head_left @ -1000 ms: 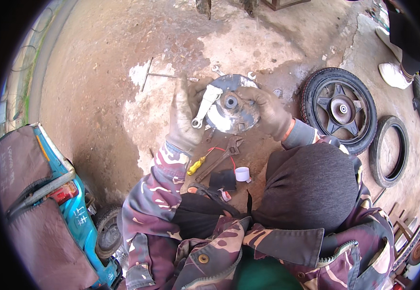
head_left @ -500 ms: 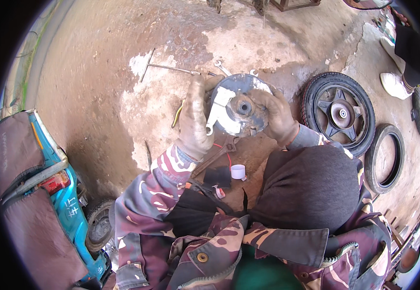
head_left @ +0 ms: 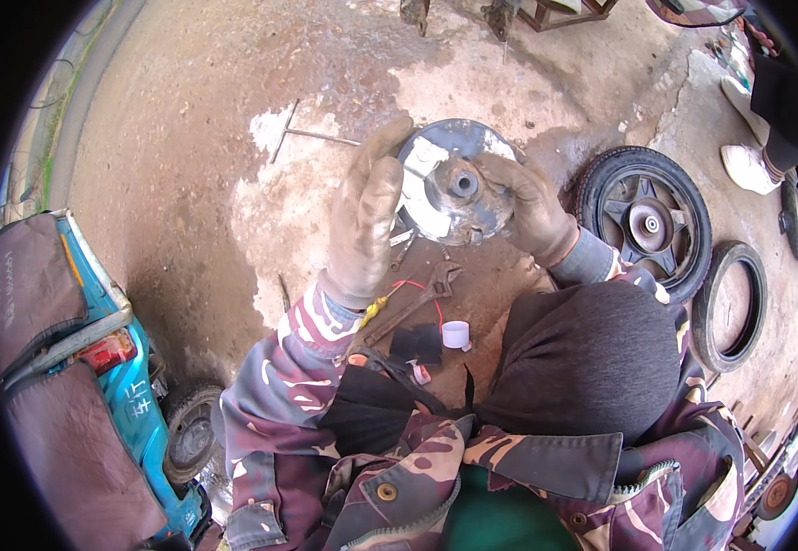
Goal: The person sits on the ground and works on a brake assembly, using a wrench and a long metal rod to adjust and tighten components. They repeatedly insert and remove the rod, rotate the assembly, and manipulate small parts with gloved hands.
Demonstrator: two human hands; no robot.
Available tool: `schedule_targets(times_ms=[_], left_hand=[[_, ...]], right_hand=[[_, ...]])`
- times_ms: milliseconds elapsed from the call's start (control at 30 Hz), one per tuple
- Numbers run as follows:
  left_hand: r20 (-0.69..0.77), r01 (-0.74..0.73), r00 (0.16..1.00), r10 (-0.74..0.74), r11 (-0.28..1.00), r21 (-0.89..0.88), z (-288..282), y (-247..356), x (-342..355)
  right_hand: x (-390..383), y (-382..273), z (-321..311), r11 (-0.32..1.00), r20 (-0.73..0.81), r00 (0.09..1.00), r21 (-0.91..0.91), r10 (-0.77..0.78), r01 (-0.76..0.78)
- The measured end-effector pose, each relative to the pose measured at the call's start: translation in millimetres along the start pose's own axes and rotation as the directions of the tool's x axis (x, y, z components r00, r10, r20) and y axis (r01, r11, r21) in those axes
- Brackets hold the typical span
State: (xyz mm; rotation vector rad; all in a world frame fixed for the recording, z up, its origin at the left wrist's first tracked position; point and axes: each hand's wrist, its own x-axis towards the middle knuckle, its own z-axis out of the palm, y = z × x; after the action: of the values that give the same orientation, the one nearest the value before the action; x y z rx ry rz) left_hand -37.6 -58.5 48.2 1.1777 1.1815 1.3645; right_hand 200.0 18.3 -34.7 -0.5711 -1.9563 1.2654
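1. Turquoise body panel of a vehicle (head_left: 142, 381), with dull brown covers (head_left: 82, 450) over it, stands at the far left; whatever lies under them is hidden.
2. T-shaped bare metal tool (head_left: 321, 137) lies on the stained brown-and-grey concrete floor (head_left: 202, 230), beyond the left hand (head_left: 364, 220).
3. The left hand is raised beside the left rim of a round grey metal disc with a central hub (head_left: 445, 191); its fingers are partly hidden, so whether they grip cannot be made out.
4. The disc is held up above the floor, between both hands, its hub side facing the wearer. Good handling here likely means supporting the rim from both sides, keeping the face steady and leaving the hub's hole uncovered.
5. Beneath it, a yellow-handled tool (head_left: 373, 310), a rusty brown adjustable wrench (head_left: 413, 308) and a flat black sheet (head_left: 415, 344) lie on the floor.
6. Just beside the sheet is a small white cup-like cylinder (head_left: 455, 335), the one likely container; its contents, if any, cannot be discerned.
7. The right hand (head_left: 537, 202) grips the disc's right side, thumb across the face near the hub, other fingers largely behind.
8. Farther right lie a black-tyred spoked wheel (head_left: 649, 223) and a loose black tyre (head_left: 703, 314).
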Motion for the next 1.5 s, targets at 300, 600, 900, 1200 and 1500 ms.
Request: schedule_targets(times_ms=[300,600,900,1200,1500], left_hand=[[0.118,-0.019,0.992,-0.04,0.89,0.456,-20,6,9],[-0.1,0.049,0.995,-0.012,0.924,0.379,-5,-5,-3],[0.036,0.062,0.994,-0.101,0.815,0.576,-13,-6,-3],[0.115,0.049,0.983,-0.142,0.812,0.582,-41,14,-33],[0.13,0.083,0.982,-0.14,0.926,0.368,-60,10,-27]], right_hand=[[19,-5,-10,0.986,0.068,0.989,0.088,0.135,-0.14],[17,-41,-6,0.995,0.231,0.972,-0.095,0.047,-0.026],[31,-62,-1,0.779,0.25,0.8,0.2,0.545,-0.594],[38,-93,19,0.827,0.331,0.819,0.162,0.469,-0.539],[28,-49,17,0.991,0.34,0.94,0.112,0.031,-0.074]])
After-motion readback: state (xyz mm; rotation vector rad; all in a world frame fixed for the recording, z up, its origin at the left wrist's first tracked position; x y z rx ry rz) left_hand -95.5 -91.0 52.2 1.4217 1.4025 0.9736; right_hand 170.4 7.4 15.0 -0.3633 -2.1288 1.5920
